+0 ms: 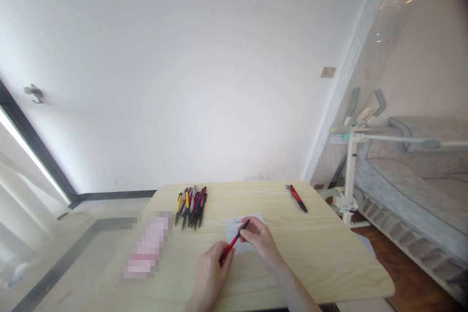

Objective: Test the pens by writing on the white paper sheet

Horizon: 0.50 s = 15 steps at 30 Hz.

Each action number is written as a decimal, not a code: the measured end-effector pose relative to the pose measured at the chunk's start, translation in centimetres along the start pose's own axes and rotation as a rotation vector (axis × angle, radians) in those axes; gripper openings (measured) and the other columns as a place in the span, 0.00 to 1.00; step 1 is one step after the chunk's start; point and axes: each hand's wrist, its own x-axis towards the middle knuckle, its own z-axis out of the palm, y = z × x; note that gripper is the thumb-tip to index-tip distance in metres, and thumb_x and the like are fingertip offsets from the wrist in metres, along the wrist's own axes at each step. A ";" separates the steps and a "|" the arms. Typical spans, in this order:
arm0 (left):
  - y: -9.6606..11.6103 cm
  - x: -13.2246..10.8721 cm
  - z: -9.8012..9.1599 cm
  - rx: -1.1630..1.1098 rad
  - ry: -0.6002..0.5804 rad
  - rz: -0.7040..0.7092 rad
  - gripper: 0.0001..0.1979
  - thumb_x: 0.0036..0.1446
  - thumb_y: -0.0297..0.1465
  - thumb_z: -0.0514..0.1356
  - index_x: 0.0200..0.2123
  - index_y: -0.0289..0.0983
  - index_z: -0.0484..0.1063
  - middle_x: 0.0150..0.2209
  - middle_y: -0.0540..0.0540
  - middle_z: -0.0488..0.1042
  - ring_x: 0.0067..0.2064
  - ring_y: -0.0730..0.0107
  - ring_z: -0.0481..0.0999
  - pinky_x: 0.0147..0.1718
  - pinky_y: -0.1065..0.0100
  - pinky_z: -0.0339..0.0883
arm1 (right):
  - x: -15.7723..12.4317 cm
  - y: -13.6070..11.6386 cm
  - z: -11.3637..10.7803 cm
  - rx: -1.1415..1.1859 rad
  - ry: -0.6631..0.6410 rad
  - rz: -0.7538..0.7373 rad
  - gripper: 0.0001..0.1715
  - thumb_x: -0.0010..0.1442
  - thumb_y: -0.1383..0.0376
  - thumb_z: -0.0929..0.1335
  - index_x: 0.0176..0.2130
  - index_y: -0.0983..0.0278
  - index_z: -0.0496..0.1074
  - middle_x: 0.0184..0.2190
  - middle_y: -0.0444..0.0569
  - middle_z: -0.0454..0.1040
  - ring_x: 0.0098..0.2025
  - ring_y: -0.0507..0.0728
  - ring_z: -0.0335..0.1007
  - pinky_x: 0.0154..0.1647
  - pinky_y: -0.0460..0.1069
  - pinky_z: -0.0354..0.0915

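One red-and-black pen [233, 243], and it's pinched from both ends! The left hand [213, 264] grasps the red end, the right hand [259, 237] grips near the black tip; its long axis slants away, left to right, over white paper [231, 226] on the surface [310, 253].

The nearest pen [233, 242] is red and black, as is the pair of pens [297, 198]; the pen pile [187, 200] mixes yellow, red, blue, grey and black. The paper [231, 227] is white with dark marks, the table [321, 253] pale yellow with streaky grain.
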 end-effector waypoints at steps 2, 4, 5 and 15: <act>0.1 0.0 0.0 0.002 0.003 0.005 0.10 0.58 0.36 0.51 0.29 0.38 0.68 0.24 0.49 0.72 0.25 0.70 0.70 0.25 0.72 0.62 | 0.0 0.0 0.2 0.010 0.006 -0.002 0.20 0.44 0.62 0.73 0.37 0.64 0.67 0.28 0.46 0.74 0.28 0.53 0.69 0.29 0.48 0.65; 0.2 0.0 -0.1 0.001 0.008 0.010 0.11 0.58 0.36 0.51 0.29 0.38 0.68 0.24 0.49 0.72 0.25 0.70 0.70 0.25 0.72 0.62 | -0.1 0.0 0.4 0.015 0.011 -0.017 0.21 0.45 0.62 0.73 0.38 0.64 0.66 0.27 0.46 0.74 0.27 0.53 0.69 0.29 0.48 0.65; 0.2 -0.1 -0.1 -0.002 0.010 0.012 0.11 0.58 0.36 0.51 0.29 0.38 0.68 0.24 0.49 0.72 0.25 0.70 0.70 0.25 0.72 0.62 | -0.1 0.0 0.4 0.015 0.013 -0.023 0.21 0.45 0.62 0.73 0.39 0.64 0.65 0.27 0.46 0.74 0.26 0.53 0.69 0.29 0.48 0.65; 0.4 0.0 -0.2 -0.010 0.032 0.019 0.10 0.57 0.35 0.52 0.29 0.38 0.70 0.23 0.49 0.73 0.25 0.70 0.70 0.24 0.72 0.63 | -0.2 -0.4 0.6 -0.027 0.024 -0.055 0.21 0.44 0.56 0.73 0.34 0.65 0.68 0.24 0.46 0.73 0.25 0.54 0.69 0.30 0.50 0.65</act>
